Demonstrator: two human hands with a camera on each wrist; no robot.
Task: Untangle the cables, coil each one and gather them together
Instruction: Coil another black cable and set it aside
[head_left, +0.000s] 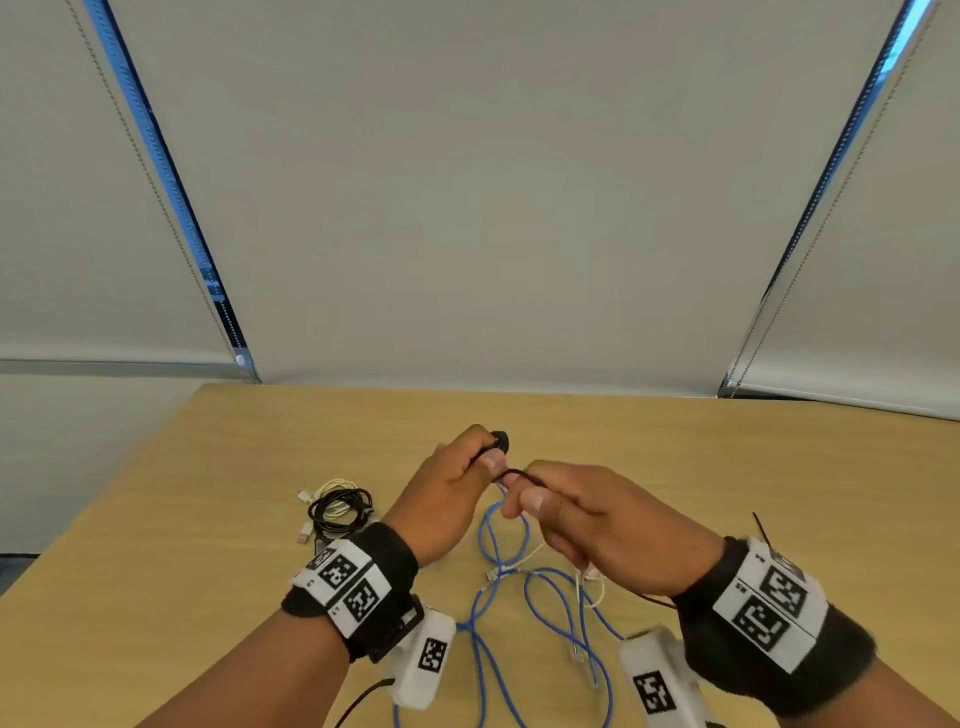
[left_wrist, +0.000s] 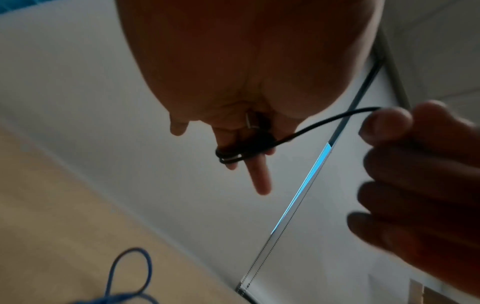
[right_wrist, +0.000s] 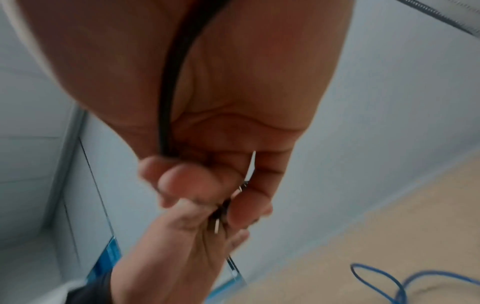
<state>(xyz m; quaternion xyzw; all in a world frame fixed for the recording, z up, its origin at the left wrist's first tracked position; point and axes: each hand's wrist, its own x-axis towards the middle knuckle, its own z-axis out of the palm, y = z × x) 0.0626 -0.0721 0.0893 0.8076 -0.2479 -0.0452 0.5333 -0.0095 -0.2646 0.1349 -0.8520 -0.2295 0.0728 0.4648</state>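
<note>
My left hand (head_left: 483, 454) is raised above the table and holds a small coil of thin black cable (head_left: 497, 442) wound round its fingers (left_wrist: 261, 181). My right hand (head_left: 519, 496) is close beside it and pinches the same black cable (left_wrist: 324, 123) between thumb and forefinger. The cable's free length runs down along the right palm (right_wrist: 168, 98). Under both hands a long blue cable (head_left: 493, 566) lies in loose loops on the table, crossed by a thin white cable (head_left: 589, 584).
Two coiled cables, one black (head_left: 340, 512) and one white (head_left: 332, 491), lie together left of my left hand. The wooden table (head_left: 727, 467) ends at a far edge below grey roller blinds (head_left: 493, 208). The blue cable's clear plug (head_left: 584, 662) lies near the front.
</note>
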